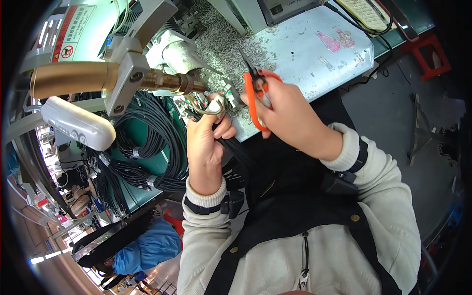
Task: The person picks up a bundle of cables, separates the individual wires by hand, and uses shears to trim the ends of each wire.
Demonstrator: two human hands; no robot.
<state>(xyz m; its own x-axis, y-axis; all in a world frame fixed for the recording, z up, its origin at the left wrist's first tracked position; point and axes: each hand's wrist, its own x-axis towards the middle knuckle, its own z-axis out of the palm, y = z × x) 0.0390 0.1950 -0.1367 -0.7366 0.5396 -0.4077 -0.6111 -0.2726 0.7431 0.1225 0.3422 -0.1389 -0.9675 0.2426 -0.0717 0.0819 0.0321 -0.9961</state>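
Note:
My left hand [204,142] is closed round the end of a black cable [238,150], just below the metal tip of a tan-handled tool [78,78], probably a soldering iron, clamped in a stand. Small coloured wires and a light-coloured connector show at the fingertips, partly hidden. Beside it, my right hand [292,108] grips long-nose pliers with orange handles [251,101]. Their dark jaws point up and away over the worktop, with nothing visible between them. Below the pliers a small metal block [233,93] sits close to both hands.
Many small silvery clippings [216,39] cover the metal worktop [305,59]. Coiled black cables [167,142] lie on the green bench at left. A grey box [285,10] and a notebook [366,14] stand behind. A person in blue [147,248] is at lower left; a red stool [427,56] stands right.

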